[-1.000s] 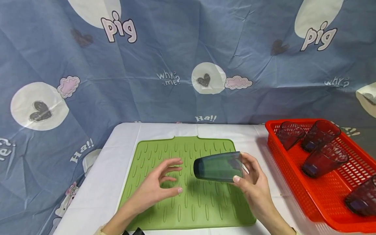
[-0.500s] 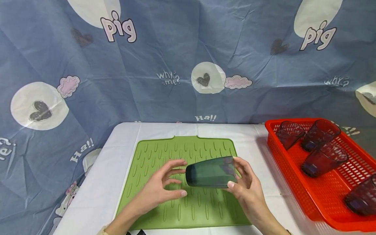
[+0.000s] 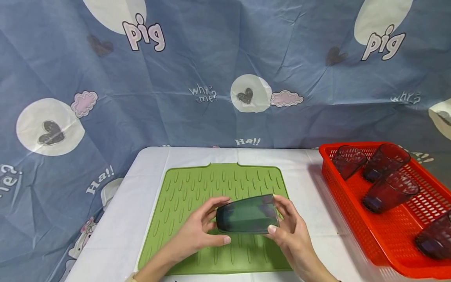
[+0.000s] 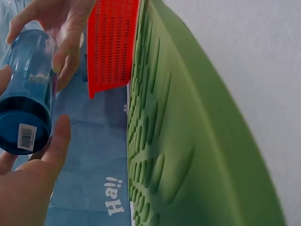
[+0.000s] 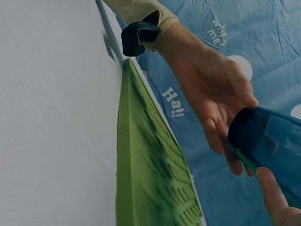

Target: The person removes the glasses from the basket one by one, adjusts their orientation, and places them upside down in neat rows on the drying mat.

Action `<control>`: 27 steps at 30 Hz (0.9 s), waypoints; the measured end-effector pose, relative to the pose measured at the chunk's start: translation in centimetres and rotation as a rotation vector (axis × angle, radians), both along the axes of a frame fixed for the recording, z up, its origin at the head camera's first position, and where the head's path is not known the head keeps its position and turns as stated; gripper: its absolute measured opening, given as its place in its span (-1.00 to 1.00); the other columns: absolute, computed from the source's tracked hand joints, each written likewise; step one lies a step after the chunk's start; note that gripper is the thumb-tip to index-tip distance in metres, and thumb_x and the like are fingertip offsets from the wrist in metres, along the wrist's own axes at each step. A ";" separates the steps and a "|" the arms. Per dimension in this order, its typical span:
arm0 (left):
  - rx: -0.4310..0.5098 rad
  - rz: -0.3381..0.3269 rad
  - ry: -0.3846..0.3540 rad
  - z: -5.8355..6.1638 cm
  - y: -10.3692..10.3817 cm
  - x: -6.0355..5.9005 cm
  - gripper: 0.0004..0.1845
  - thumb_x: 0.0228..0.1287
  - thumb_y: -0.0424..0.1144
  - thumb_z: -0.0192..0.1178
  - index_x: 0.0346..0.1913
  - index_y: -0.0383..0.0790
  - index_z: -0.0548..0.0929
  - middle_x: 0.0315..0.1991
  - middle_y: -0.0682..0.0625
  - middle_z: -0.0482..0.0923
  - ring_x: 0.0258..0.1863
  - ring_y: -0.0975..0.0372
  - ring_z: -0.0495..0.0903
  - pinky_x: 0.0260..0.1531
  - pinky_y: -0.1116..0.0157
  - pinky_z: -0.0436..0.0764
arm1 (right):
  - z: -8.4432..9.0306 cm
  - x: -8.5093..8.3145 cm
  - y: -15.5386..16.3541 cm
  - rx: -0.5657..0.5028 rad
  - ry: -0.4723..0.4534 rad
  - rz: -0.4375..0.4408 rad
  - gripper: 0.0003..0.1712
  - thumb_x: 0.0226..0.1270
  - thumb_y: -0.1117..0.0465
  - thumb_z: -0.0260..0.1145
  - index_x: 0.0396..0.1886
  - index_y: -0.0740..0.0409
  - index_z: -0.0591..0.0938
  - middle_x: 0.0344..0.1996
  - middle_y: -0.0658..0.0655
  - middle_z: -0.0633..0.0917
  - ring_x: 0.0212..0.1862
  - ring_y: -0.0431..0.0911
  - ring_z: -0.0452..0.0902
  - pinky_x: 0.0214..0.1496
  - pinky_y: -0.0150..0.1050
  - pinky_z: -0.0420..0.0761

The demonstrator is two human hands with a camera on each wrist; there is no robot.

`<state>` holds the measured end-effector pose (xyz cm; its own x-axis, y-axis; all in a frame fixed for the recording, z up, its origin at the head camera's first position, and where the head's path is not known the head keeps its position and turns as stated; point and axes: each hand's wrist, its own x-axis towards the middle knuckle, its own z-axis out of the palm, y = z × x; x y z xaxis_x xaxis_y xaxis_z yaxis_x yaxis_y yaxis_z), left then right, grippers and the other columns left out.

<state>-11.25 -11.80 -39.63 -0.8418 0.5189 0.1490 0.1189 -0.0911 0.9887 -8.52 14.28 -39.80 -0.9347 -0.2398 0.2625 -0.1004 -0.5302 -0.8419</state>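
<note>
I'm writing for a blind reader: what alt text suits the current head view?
A person's right hand holds a tinted glass sideways by its rim end over a green mat; the left hand curves near the glass's base. Four more glasses sit in a red basket at right.

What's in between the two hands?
A cup, tipped on its side. The head view shows its base toward the left hand, its rim held by the right hand.
</note>
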 end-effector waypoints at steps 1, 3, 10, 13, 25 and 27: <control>0.009 -0.007 -0.006 -0.1 0.1 0.0 -0.13 0.00 -0.45 0.48 0.41 -0.11 0.32 0.38 -0.14 0.29 0.32 0.06 0.36 0.19 0.18 0.51 | 0.0 0.0 0.0 -0.003 -0.004 0.005 -0.29 0.20 0.53 0.14 0.36 0.19 0.23 0.26 0.17 0.38 0.18 -0.02 0.45 0.05 -0.05 0.65; 0.030 -0.020 -0.021 -0.2 0.2 0.1 -0.13 0.00 -0.47 0.47 0.41 -0.14 0.32 0.38 -0.16 0.29 0.32 0.04 0.37 0.20 0.17 0.50 | -0.1 0.1 -0.1 -0.011 -0.017 0.017 -0.29 0.19 0.53 0.14 0.35 0.18 0.24 0.26 0.17 0.39 0.18 -0.01 0.46 0.05 -0.01 0.64; 0.072 -0.006 -0.114 -0.2 0.5 0.2 -0.19 0.04 -0.46 0.46 0.37 -0.16 0.34 0.33 -0.19 0.31 0.29 0.01 0.38 0.17 0.14 0.52 | -0.2 0.2 -0.3 -0.003 -0.042 0.028 -0.27 0.16 0.54 0.15 0.35 0.18 0.22 0.28 0.21 0.36 0.21 0.04 0.44 0.11 0.11 0.58; 0.084 0.011 -0.139 -0.2 0.6 0.2 -0.22 0.03 -0.48 0.45 0.34 -0.23 0.35 0.29 -0.22 0.33 0.26 0.01 0.40 0.18 0.15 0.52 | -0.1 0.2 -0.3 0.003 -0.037 0.028 -0.28 0.18 0.52 0.15 0.36 0.20 0.21 0.28 0.23 0.35 0.22 0.06 0.43 0.10 0.09 0.59; 0.086 0.080 -0.156 -0.6 0.9 0.4 -0.24 -0.02 -0.50 0.46 0.30 -0.30 0.40 0.24 -0.23 0.41 0.22 0.00 0.44 0.17 0.22 0.52 | -0.3 -0.1 0.1 0.066 -0.006 0.032 -0.26 0.19 0.50 0.20 0.37 0.23 0.21 0.29 0.23 0.34 0.28 0.06 0.38 0.17 -0.02 0.57; 0.089 0.083 -0.154 -0.6 0.8 0.4 -0.24 -0.02 -0.50 0.46 0.30 -0.30 0.40 0.24 -0.23 0.41 0.21 0.00 0.44 0.17 0.21 0.52 | -0.4 -0.2 0.2 0.087 0.019 0.021 -0.28 0.20 0.49 0.21 0.36 0.23 0.23 0.29 0.23 0.34 0.29 0.06 0.37 0.20 -0.09 0.54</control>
<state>-10.89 -10.96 -40.18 -0.8975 0.4374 0.0570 -0.0229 -0.1752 0.9843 -8.73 14.43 -40.18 -0.9243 -0.2820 0.2574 -0.1064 -0.4573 -0.8830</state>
